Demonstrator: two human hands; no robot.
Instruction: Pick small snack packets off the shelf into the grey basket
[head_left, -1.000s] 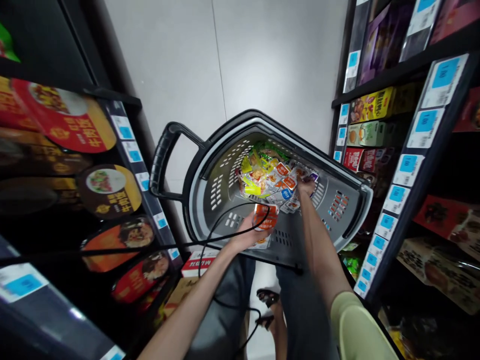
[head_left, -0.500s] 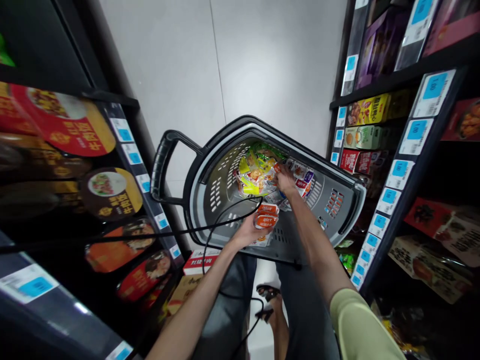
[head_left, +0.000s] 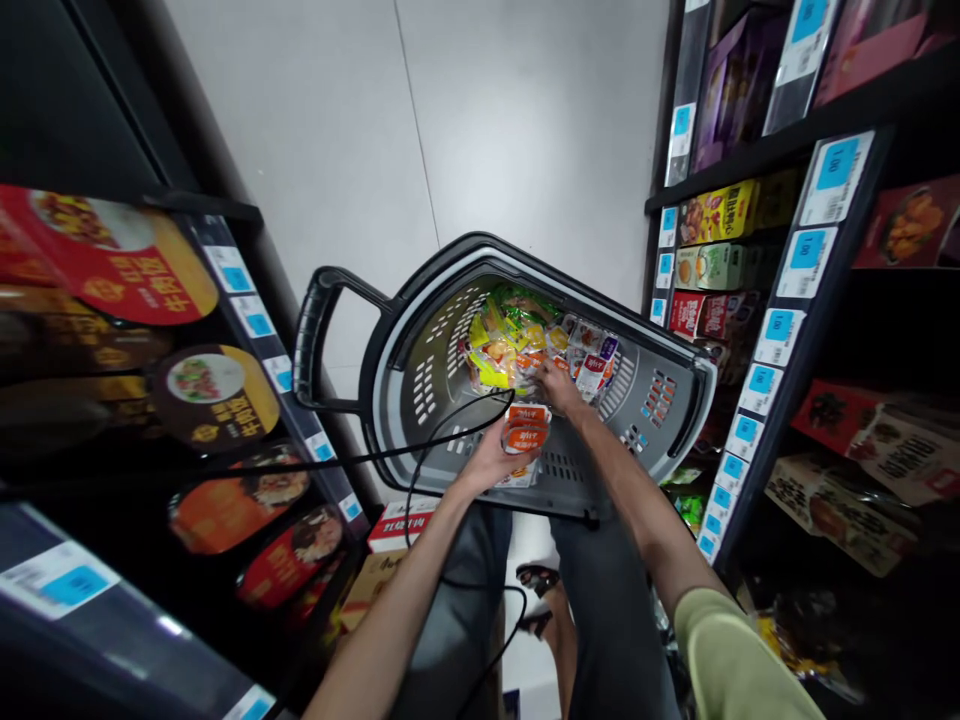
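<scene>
A grey shopping basket (head_left: pixel 420 330) with a black handle stands tilted in front of my legs. My left hand (head_left: pixel 491 462) is closed around a few small snack packets (head_left: pixel 526 435) with orange labels, near the basket's close wall. Inside the basket my right hand (head_left: pixel 556 388) has its fingers curled down at the pile; what they pinch is too small to make out. Yellow snack bags (head_left: pixel 491 345) lie left of it, a green bag (head_left: pixel 525 300) is behind, and small packets with purple and red labels (head_left: pixel 596 370) lie to its right.
Shelves with price tags (head_left: pixel 780 325) flank the aisle on the right. On the left, shelves hold instant meal bowls (head_left: pixel 214 395) and boxes (head_left: pixel 401 525). A black cable (head_left: pixel 390 455) crosses in front of the basket and my left hand. Grey floor tiles (head_left: pixel 510 120) lie beyond.
My right hand has drawn back slightly toward me within the basket, and orange-labelled packets now show by its fingers. The left hand keeps its packets. The whole view has shifted slightly.
</scene>
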